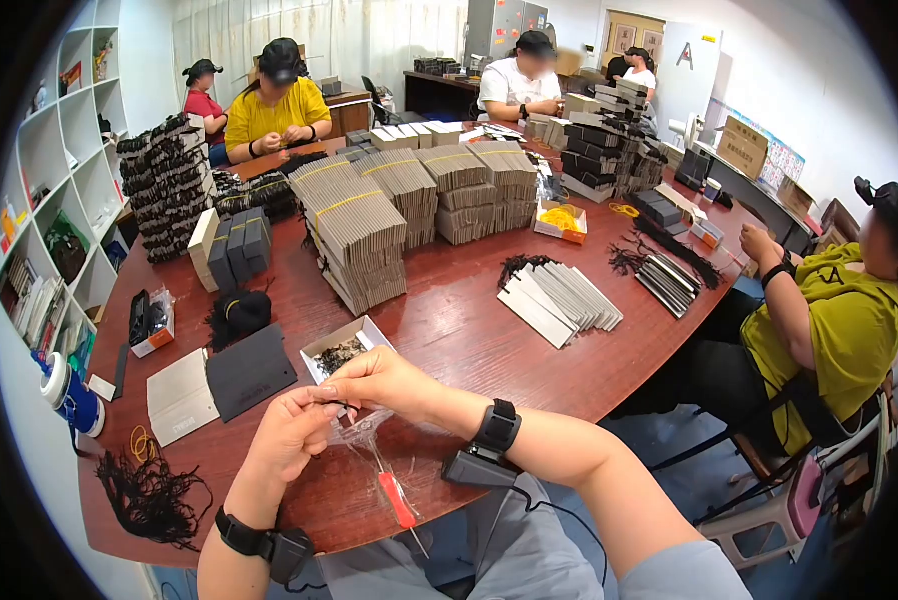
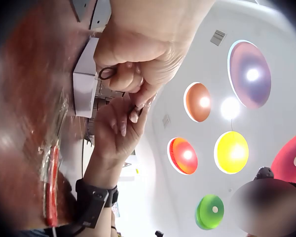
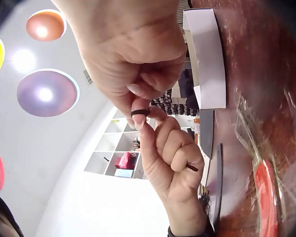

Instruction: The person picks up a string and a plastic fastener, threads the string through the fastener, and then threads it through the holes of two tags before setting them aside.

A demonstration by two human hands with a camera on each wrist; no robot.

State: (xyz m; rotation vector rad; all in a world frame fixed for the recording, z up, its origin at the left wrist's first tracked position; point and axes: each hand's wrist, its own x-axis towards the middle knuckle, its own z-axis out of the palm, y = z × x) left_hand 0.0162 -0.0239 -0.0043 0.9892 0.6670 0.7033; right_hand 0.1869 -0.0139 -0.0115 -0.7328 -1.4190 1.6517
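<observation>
A short black cord [image 3: 140,112] is pinched between the fingertips of both hands, close over the table edge. My left hand [image 1: 294,435] has its other fingers curled in; a dark loop of the cord [image 2: 107,73] sticks out of that fist in the left wrist view. From the right, my right hand [image 1: 384,380] meets it, thumb and forefinger gripping the cord. Below the hands lies a red-handled tool [image 1: 397,500] with a thin metal shaft and clear plastic wrap [image 1: 364,435]. Just beyond the hands sits a white box [image 1: 379,340] of dark scraps.
A beige board [image 1: 179,395] and a black board [image 1: 252,372] lie left of the box. Black cords [image 1: 149,500] and a blue bottle [image 1: 74,395] are at the left edge. Stacked grey boards [image 1: 354,220] fill the middle; fanned strips [image 1: 559,300] lie right. People sit around the table.
</observation>
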